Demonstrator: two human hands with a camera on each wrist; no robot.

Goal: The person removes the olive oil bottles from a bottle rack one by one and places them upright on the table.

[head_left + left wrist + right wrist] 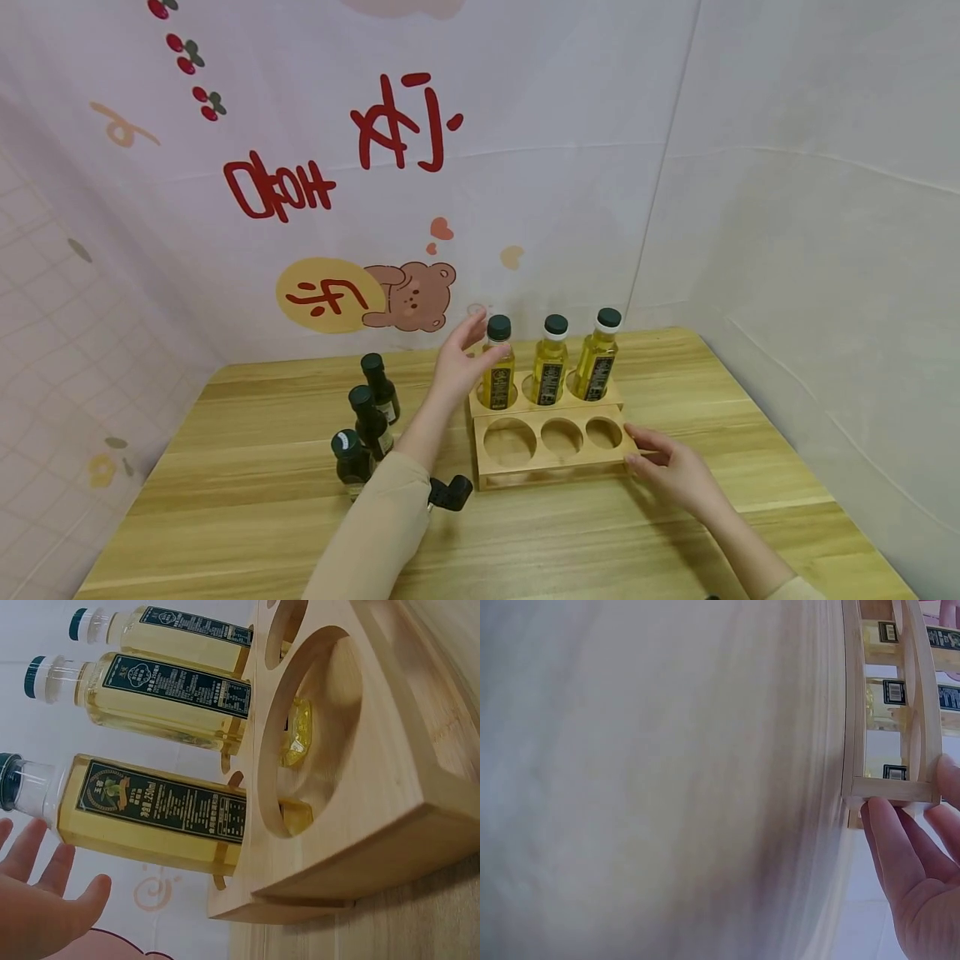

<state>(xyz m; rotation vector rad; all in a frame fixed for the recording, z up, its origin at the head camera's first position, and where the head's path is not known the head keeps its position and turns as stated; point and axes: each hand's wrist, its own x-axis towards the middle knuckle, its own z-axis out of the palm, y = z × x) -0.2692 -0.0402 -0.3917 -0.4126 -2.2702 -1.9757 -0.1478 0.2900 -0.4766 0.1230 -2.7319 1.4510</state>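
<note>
Right hand (675, 475) holding the right end of a wooden rack (542, 460) right of centre, a person parts the fingers of the left hand (459, 362) beside the leftmost oil bottle (498, 379).

Three dark bottles (371, 423) stand on the table (525, 542) left of centre; beyond, two other oil bottles (550, 371) share the rack's back row, a printed white backdrop (540, 192) across the upper frame.

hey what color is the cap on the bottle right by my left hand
The cap is dark green; it shows best in the head view.
</note>
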